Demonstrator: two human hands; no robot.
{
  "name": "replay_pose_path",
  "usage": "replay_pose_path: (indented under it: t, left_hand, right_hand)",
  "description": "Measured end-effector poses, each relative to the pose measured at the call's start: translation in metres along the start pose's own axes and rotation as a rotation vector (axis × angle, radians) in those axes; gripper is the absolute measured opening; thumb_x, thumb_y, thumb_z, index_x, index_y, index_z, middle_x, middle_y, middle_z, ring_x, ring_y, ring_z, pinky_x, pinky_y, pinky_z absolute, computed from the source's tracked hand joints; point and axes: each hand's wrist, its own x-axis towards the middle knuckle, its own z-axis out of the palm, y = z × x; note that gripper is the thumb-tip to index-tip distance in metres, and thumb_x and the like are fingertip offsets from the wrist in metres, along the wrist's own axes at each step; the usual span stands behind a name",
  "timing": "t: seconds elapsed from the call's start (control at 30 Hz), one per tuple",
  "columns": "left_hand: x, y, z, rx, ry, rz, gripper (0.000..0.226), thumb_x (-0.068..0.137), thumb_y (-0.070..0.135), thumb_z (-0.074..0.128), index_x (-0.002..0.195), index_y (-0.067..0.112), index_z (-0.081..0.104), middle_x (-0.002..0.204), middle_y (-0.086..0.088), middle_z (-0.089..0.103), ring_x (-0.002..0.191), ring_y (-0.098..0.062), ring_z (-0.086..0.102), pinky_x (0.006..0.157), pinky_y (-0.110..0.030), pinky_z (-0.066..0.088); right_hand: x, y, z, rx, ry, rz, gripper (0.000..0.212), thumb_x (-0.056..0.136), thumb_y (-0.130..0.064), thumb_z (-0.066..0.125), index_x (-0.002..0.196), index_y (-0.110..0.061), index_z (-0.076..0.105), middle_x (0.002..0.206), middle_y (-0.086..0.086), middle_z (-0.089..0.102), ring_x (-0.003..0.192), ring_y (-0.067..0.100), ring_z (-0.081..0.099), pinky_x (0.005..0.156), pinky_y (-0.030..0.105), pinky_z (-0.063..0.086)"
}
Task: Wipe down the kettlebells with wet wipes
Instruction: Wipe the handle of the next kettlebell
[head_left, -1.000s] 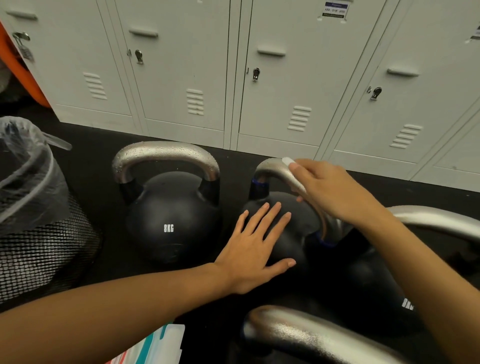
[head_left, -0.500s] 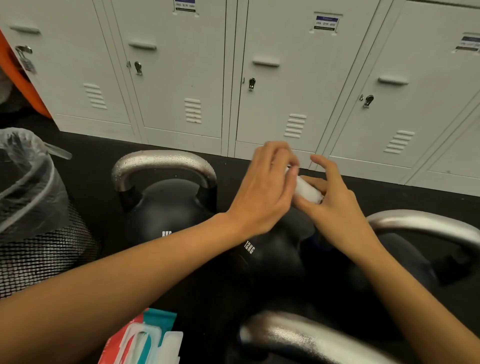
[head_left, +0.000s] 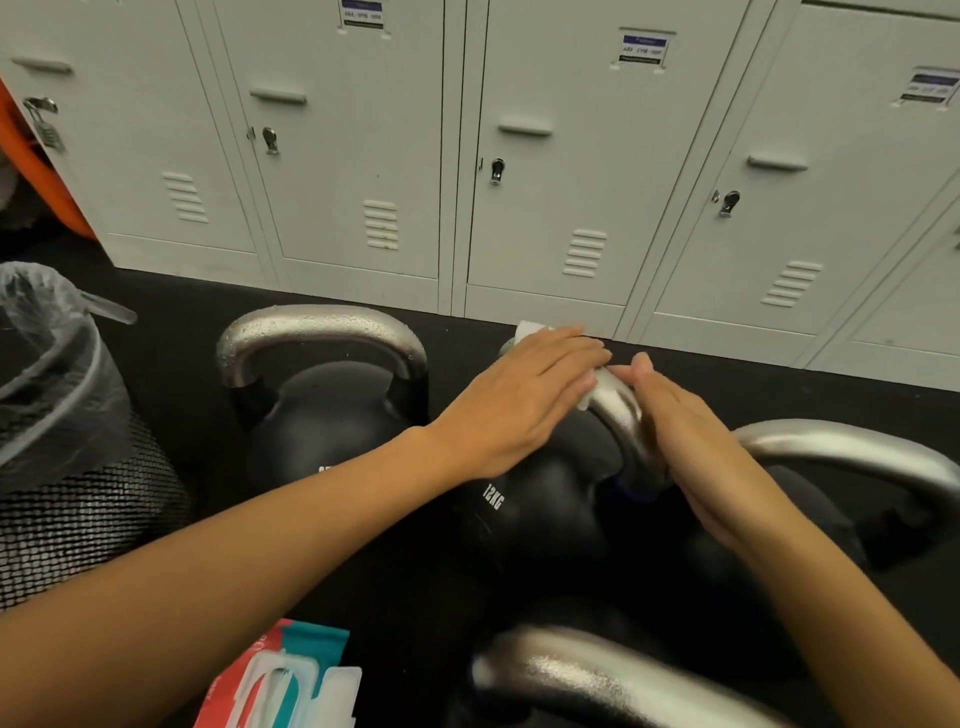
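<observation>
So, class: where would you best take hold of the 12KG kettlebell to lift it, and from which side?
Grip the 12KG kettlebell by its steel handle, coming from above. The handle arches over the round body, leaving a gap for fingers; the smooth ball offers no hold.

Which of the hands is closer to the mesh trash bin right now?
Left. The left hand lies flat on the wipe over the 12KG kettlebell handle, on the side toward the mesh trash bin; the right hand rests on the handle's far side.
</observation>
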Motion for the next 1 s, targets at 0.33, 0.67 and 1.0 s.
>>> replay_pose_path:
  t: [0.33, 0.67, 1.0]
  left_hand:
    - [-0.006, -0.021, 0.005, -0.504, 0.143, -0.445, 0.04, 0.104, 0.024, 0.034, 0.143, 0.019, 0.041, 0.148, 0.005, 0.04, 0.138, 0.0, 0.029, 0.115, -0.014, 0.018]
    - [0.005, -0.053, 0.013, -1.097, 0.185, -1.058, 0.033, 0.098, 0.03, 0.042, 0.1, 0.014, 0.07, 0.113, -0.016, 0.065, 0.113, -0.027, 0.057, 0.111, -0.044, 0.034]
    - [0.031, -0.04, -0.001, -0.94, 0.029, -0.864, 0.032, 0.096, 0.027, 0.04, 0.101, 0.014, 0.07, 0.11, -0.009, 0.064, 0.099, -0.018, 0.055, 0.091, -0.028, 0.042]
  right_hand:
    - [-0.003, 0.007, 0.017, -0.083, 0.123, -0.078, 0.036, 0.105, -0.044, 0.032, 0.098, -0.029, 0.064, 0.083, -0.003, 0.07, 0.072, 0.008, 0.066, 0.082, 0.031, 0.049]
    - [-0.003, 0.009, 0.016, -0.112, 0.11, -0.091, 0.036, 0.104, -0.048, 0.029, 0.095, -0.032, 0.06, 0.083, -0.003, 0.069, 0.07, 0.006, 0.064, 0.074, 0.027, 0.048]
    - [-0.001, 0.01, 0.013, -0.078, 0.077, -0.13, 0.032, 0.104, -0.046, 0.029, 0.094, -0.035, 0.058, 0.084, 0.0, 0.068, 0.069, 0.009, 0.063, 0.06, 0.006, 0.043]
